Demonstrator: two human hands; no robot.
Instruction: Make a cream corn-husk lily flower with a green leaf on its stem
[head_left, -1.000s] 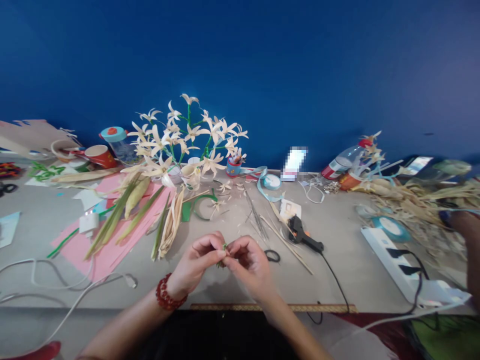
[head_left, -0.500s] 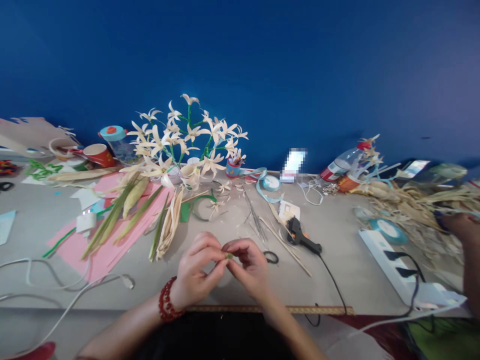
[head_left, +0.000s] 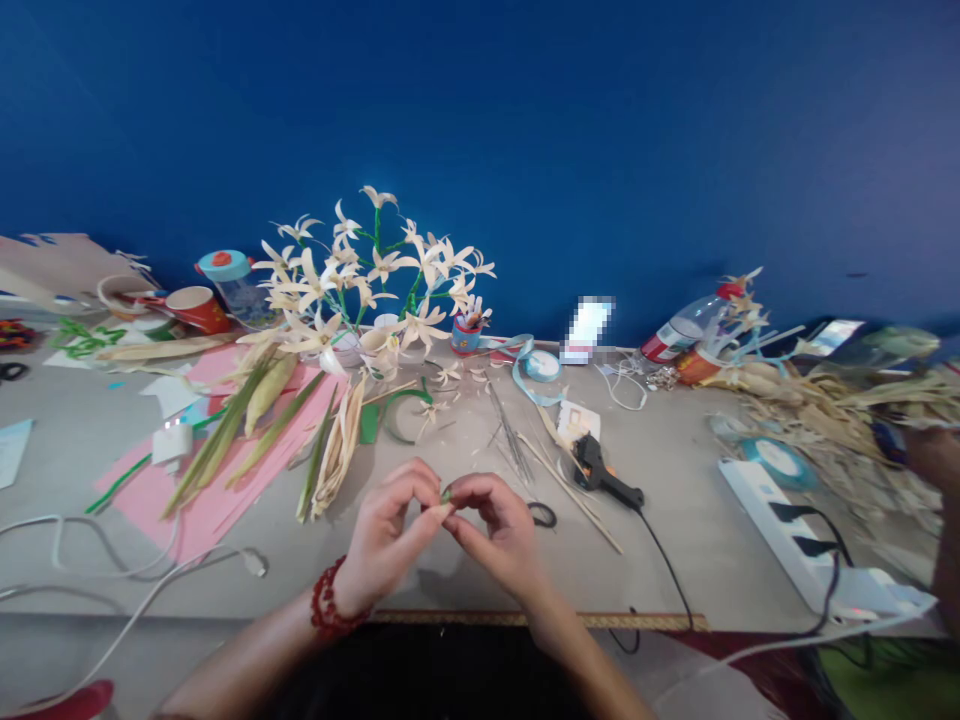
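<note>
Just below the frame's centre, the left hand (head_left: 390,530) pinches a small green piece (head_left: 447,495) between closed fingertips — the right hand (head_left: 499,530), fingers curled, touches it, its grip unclear — left of a glue gun (head_left: 606,475).

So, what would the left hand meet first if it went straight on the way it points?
Most likely the right hand; a small green piece shows between the two at the fingertips, though depth there is unclear.
</note>
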